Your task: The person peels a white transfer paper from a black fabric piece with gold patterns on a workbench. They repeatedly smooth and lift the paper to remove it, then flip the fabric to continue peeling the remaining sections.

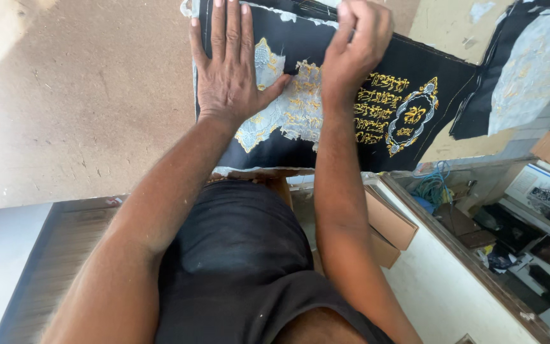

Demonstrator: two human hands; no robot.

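Nearest the camera, the person's dark shorts [237,255] fill the lower middle, and both bare forearms reach forward from there onto a brown worktable [84,95]. To the right of the legs, cardboard boxes [386,223] sit against the table's edge, and below them, further right, lie a coil of blue cord [434,186] and cluttered shelves. On the table lies a black cloth panel [345,57] embroidered in gold, partly covered by a pale, papery backing layer [291,111] with ragged, torn edges. The left hand [227,67] lies flat and fully spread on the cloth, palm down, fingers extended toward the far edge, gripping nothing and simply pinning the panel. The right hand [354,44] is curled into a closed pinch just beside it, fingertips tucked at the backing; it looks to have hold of a bit of that pale layer, though the pinched piece itself is hidden under the fingers. The cloth appears light, soft and limp, liable to slide or bunch unless pressed down, while the backing seems thin and brittle, apt to tear off in small scraps, so it is best taken at a loose torn edge close to the stitching. Beyond, at the far right, a second black panel [529,57] with pale backing lies on the table.
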